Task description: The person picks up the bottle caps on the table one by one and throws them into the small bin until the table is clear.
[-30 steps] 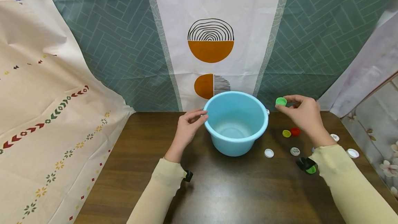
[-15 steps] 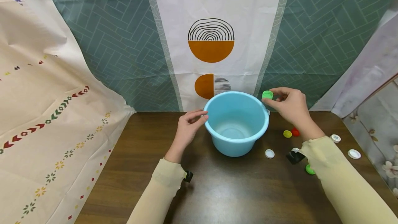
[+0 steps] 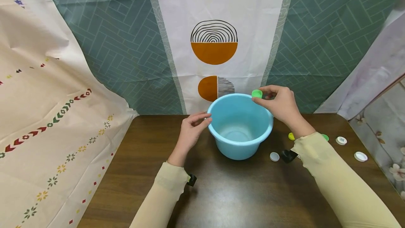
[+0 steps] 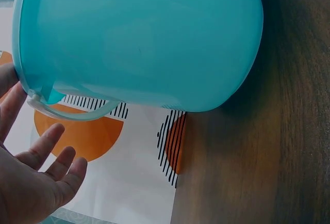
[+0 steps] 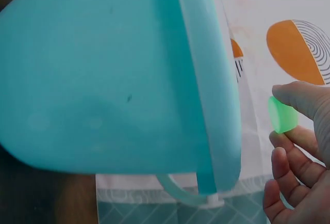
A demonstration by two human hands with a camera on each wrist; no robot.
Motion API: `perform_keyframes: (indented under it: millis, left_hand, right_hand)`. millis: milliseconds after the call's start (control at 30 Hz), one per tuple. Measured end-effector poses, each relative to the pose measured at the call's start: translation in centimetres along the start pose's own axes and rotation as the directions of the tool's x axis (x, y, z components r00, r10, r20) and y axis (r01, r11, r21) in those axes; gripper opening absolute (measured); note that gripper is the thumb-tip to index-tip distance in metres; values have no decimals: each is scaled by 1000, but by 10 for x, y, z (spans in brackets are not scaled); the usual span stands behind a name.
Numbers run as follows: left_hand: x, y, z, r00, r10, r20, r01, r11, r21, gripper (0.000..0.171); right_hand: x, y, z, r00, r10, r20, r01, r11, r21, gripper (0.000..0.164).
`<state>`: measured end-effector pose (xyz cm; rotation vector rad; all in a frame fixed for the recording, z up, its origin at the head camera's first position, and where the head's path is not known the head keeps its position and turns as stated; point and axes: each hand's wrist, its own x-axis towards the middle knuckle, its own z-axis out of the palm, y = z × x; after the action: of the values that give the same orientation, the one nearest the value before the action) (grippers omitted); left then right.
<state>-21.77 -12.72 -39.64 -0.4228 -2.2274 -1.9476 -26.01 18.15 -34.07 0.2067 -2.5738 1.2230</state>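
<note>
My right hand (image 3: 281, 104) pinches a green bottle cap (image 3: 257, 94) between thumb and fingers, over the far right rim of a light blue bucket (image 3: 235, 149). In the right wrist view the cap (image 5: 282, 114) sits on its side outside the rim line, with the other fingers loosely bent below it. My left hand (image 3: 192, 129) holds the bucket's left rim with thumb and fingertip, while the remaining fingers (image 4: 54, 131) spread beside the pale bucket handle (image 4: 77, 114). The bucket stands upright on the table, and the part of its inside that shows is bare.
On the brown wooden table (image 3: 221, 200) right of the bucket lie a yellow cap (image 3: 291, 136), another green cap (image 3: 325, 137) and white caps (image 3: 274, 156), (image 3: 341, 140), (image 3: 360, 156). My right sleeve covers others. A patterned cloth (image 3: 215, 10) hangs close behind the bucket.
My right hand has carried the green cap leftward and slightly up, from right of the bucket to over its rim. My left hand and the bucket have stayed still.
</note>
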Motion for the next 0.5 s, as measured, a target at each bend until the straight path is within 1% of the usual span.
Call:
perform_keyframes:
  millis: [233, 500]
  left_hand:
    - [-1, 2, -1, 1000, -3, -1, 3, 1000, 6, 28]
    - [-1, 3, -1, 1000, -1, 2, 1, 1000, 1, 29]
  right_hand:
    - [5, -6, 10, 998, 3, 60, -7, 998, 58, 51]
    - [10, -11, 20, 995, -19, 99, 8, 994, 110, 50]
